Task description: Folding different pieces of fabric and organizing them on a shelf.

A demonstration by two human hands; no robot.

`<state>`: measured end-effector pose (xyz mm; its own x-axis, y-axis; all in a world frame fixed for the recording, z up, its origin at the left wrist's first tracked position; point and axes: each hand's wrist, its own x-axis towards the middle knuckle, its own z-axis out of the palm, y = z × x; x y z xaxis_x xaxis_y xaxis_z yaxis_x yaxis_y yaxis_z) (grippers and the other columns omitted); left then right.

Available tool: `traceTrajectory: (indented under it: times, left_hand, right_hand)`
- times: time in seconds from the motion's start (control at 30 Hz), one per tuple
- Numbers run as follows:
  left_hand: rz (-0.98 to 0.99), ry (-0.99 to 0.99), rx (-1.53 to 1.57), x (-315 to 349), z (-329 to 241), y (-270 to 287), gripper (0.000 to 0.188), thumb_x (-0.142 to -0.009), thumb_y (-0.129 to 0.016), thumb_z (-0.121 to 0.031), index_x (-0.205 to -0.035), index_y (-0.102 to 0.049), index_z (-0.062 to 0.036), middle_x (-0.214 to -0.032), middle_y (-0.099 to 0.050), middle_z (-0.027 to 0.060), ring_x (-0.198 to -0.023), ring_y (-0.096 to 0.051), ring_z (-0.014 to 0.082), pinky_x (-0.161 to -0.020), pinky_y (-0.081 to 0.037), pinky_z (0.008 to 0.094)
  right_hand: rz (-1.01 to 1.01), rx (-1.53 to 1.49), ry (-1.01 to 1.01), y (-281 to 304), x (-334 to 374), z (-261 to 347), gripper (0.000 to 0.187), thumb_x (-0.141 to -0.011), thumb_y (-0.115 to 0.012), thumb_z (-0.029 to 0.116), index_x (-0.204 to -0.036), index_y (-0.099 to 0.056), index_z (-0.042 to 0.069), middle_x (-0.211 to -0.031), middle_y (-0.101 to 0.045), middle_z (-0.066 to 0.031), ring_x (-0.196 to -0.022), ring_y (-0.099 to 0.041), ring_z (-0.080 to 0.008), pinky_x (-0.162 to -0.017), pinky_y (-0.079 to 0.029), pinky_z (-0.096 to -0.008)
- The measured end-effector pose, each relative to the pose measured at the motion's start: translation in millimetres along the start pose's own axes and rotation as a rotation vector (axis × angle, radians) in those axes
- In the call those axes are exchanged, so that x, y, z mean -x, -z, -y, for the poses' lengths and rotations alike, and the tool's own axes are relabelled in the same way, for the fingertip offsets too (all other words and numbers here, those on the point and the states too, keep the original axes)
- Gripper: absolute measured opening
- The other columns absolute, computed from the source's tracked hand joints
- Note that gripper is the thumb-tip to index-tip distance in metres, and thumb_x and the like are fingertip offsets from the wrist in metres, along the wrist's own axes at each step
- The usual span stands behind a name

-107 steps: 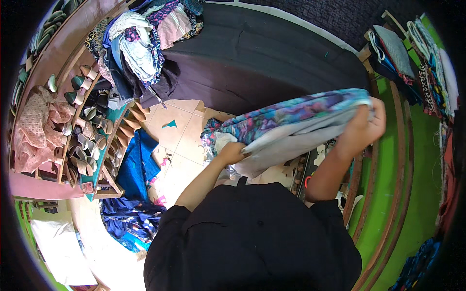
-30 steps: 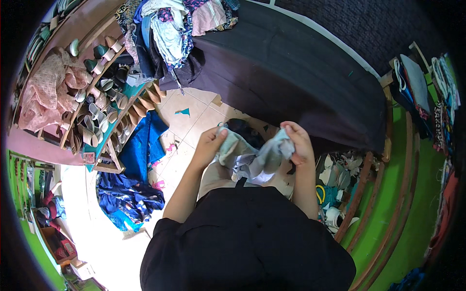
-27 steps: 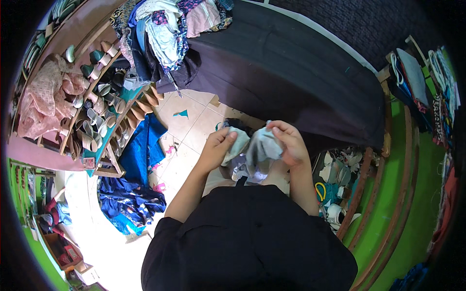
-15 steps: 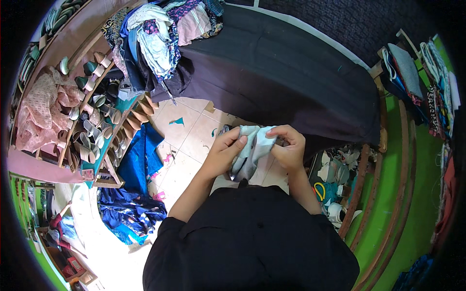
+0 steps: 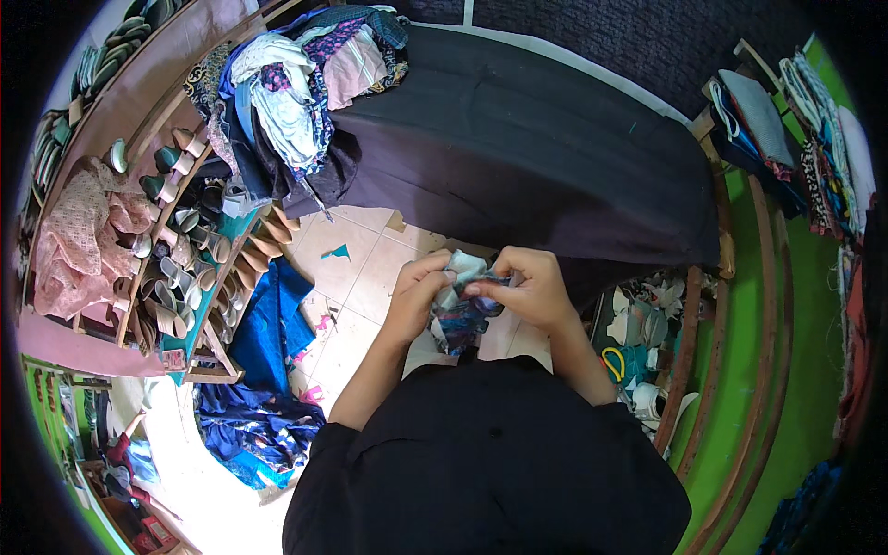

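A small piece of cloth hangs between my two hands in front of my chest, pale blue-white at the top and dark with blue and reddish patterning below. My left hand pinches its left upper edge between thumb and fingers. On the other side my right hand grips the upper right edge, thumb pressed against the curled fingers. The fabric looks bunched and folded, so its full shape is hidden.
A black-covered table stands ahead, with a heap of clothes at its left end. Shoes fill a rack at left. Blue cloth lies on the tiled floor. Yellow-handled scissors rest among scraps at right. Another person is at far lower left.
The cloth has been turned and bunched up, and its dark patterned side now shows below the pale part. My right hand has shifted left, closer to my left hand.
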<state>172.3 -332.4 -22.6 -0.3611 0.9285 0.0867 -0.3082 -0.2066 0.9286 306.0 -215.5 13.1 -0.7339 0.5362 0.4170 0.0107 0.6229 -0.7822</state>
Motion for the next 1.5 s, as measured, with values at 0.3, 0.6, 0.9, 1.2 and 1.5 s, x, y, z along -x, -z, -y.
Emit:
traceTrajectory:
  times: [0.3, 0.6, 0.9, 1.2, 1.5]
  left_hand:
    - [-0.030, 0.140, 0.032, -1, 3, 16, 0.025, -0.074, -0.043, -0.005, -0.087, -0.061, 0.0063, -0.077, -0.060, 0.0054, -0.068, -0.054, 0.0089, -0.064, -0.041, 0.0206]
    - [-0.060, 0.056, 0.027, 3, 20, 10, 0.022, -0.086, -0.050, -0.012, -0.102, -0.057, 0.0023, -0.089, -0.059, 0.0030, -0.079, -0.052, 0.0069, -0.072, -0.041, 0.0207]
    - [0.026, 0.183, -0.016, 9, 10, 4, 0.028, -0.088, -0.048, -0.011, -0.112, -0.053, 0.0020, -0.097, -0.058, 0.0027, -0.082, -0.051, 0.0053, -0.069, -0.041, 0.0187]
    - [0.101, 0.161, 0.133, 8, 21, 4, 0.036, -0.085, -0.042, -0.008, -0.119, -0.048, 0.0010, -0.097, -0.057, -0.0003, -0.074, -0.046, 0.0000, -0.062, -0.036, 0.0143]
    - [0.056, 0.215, 0.268, 13, 8, 1, 0.037, -0.087, -0.044, -0.014, -0.119, -0.047, 0.0048, -0.100, -0.058, 0.0030, -0.080, -0.051, 0.0038, -0.069, -0.040, 0.0172]
  right_hand:
    - [0.211, 0.161, 0.286, 1, -11, -1, 0.017, -0.079, -0.061, 0.016, -0.071, -0.054, 0.003, -0.070, -0.052, -0.0098, -0.061, -0.047, -0.0170, -0.056, -0.037, -0.0282]
    - [0.239, -0.282, -0.018, -8, 3, -3, 0.020, -0.087, -0.053, 0.016, -0.074, -0.050, 0.001, -0.055, -0.048, -0.0052, -0.048, -0.047, -0.0125, -0.047, -0.036, -0.0258]
    - [0.495, -0.267, 0.066, 2, -6, -8, 0.007, -0.077, -0.050, 0.006, -0.077, -0.048, -0.001, -0.061, -0.050, -0.0093, -0.050, -0.047, -0.0161, -0.049, -0.037, -0.0284]
    - [0.089, -0.074, 0.230, -23, 2, -2, 0.010, -0.072, -0.064, 0.003, -0.079, -0.058, 0.001, -0.071, -0.060, -0.0105, -0.060, -0.058, -0.0204, -0.053, -0.044, -0.0274]
    - [0.101, 0.021, 0.263, -20, 5, -10, 0.012, -0.070, -0.066, 0.003, -0.080, -0.058, 0.002, -0.071, -0.059, -0.0104, -0.061, -0.059, -0.0225, -0.054, -0.045, -0.0283]
